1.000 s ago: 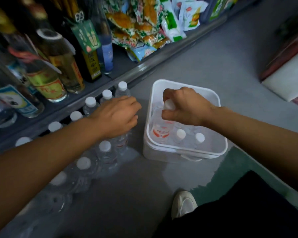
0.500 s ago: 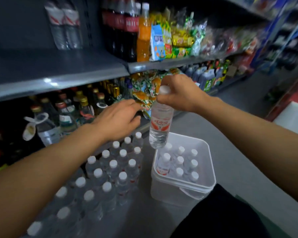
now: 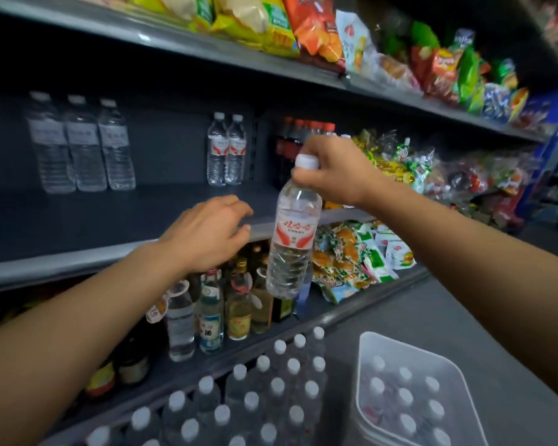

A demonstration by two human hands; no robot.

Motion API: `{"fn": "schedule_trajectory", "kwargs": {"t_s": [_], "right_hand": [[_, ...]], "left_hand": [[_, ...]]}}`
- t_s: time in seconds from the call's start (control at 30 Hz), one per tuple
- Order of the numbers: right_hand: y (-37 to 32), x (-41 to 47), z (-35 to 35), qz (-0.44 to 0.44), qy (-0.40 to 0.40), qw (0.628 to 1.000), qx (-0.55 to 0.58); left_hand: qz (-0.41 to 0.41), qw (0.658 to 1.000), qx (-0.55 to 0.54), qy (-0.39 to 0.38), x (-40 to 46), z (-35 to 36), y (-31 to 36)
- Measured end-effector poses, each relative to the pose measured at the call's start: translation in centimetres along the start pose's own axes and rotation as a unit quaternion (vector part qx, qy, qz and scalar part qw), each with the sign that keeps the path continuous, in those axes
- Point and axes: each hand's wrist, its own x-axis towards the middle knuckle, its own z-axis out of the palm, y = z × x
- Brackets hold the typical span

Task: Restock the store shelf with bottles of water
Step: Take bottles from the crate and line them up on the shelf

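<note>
My right hand [image 3: 334, 170] grips a clear water bottle [image 3: 293, 239] with a red label by its white cap; the bottle hangs in the air in front of the grey middle shelf [image 3: 87, 220]. My left hand [image 3: 207, 231] hovers at that shelf's front edge, fingers loosely curled, holding nothing. Two matching red-label bottles [image 3: 226, 149] stand at the back of the shelf, and three plain-label bottles [image 3: 83, 143] stand further left. A white tub [image 3: 464, 397] on the floor holds several more capped bottles.
Several shrink-wrapped water bottles [image 3: 255, 394] stand on the floor left of the tub. Glass liquor bottles [image 3: 226, 304] fill the lower shelf. Dark soda bottles [image 3: 298, 136] and snack bags [image 3: 409, 165] sit right of the water. Chip bags [image 3: 287, 24] line the top shelf.
My right hand has lifted the bottle out of the tub up to the level of the middle shelf. My left hand rose from the floor pack to the shelf edge. The view tilted upward.
</note>
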Motion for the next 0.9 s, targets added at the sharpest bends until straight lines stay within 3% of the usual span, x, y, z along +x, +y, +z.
{"fn": "schedule_trajectory", "kwargs": {"t_s": [0.3, 0.47, 0.9], "right_hand": [[-0.3, 11.9, 3.8, -0.102, 0.038, 0.994, -0.016], [0.6, 18.1, 7.5, -0.112, 0.048, 0.993, -0.003], [2.9, 33.7, 20.9, -0.121, -0.024, 0.992, -0.003]], "left_hand": [[-0.073, 0.996, 0.045, 0.010, 5.0, -0.2, -8.6], [-0.110, 0.992, 0.059, 0.003, 8.0, 1.4, -13.3], [-0.204, 0.979, 0.026, -0.005, 16.5, 9.3, -25.2]]}}
